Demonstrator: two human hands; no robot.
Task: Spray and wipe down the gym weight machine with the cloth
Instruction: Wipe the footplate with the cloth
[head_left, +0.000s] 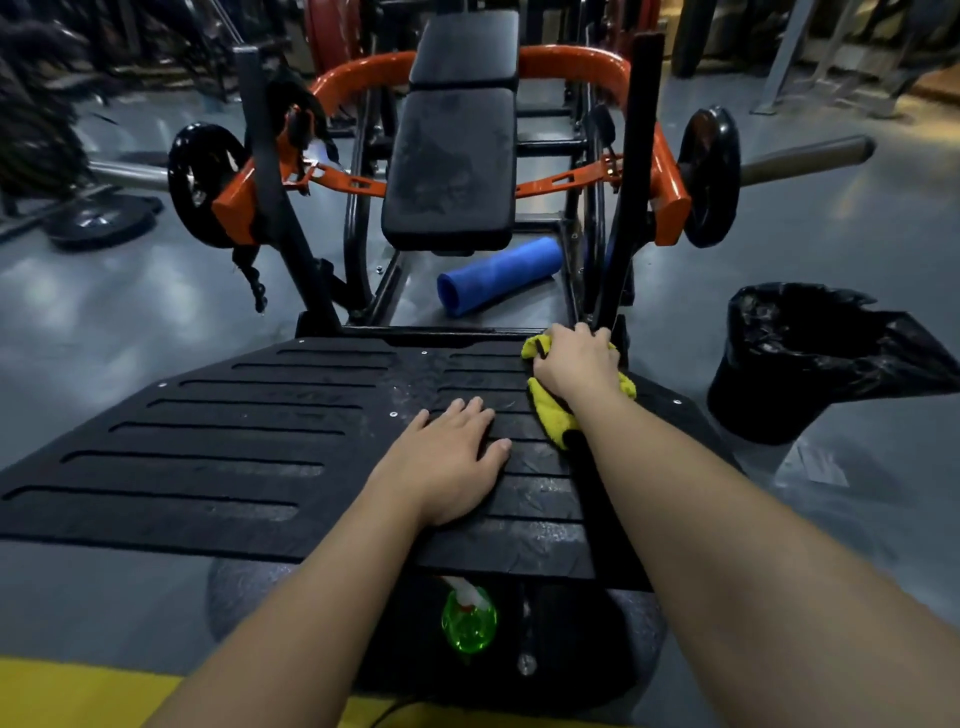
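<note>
- Machine straight ahead, black and orange, dusty.
- Footplate nearest, black, slotted.
- Bin with a black bag, on the floor right of the footplate.
- Blue roller lying on the floor beyond the footplate.
- Left hand flat on the footplate, fingers straight and close together, just left of the cloth.
- Right hand at the footplate's far right corner, fingers curled over the cloth, pressing it down beside a black upright.
- Cloth yellow, bunched under the right hand, its tail trailing back under the wrist.
- Green bottle below the footplate's near edge, between the forearms, well apart from both hands.
</note>
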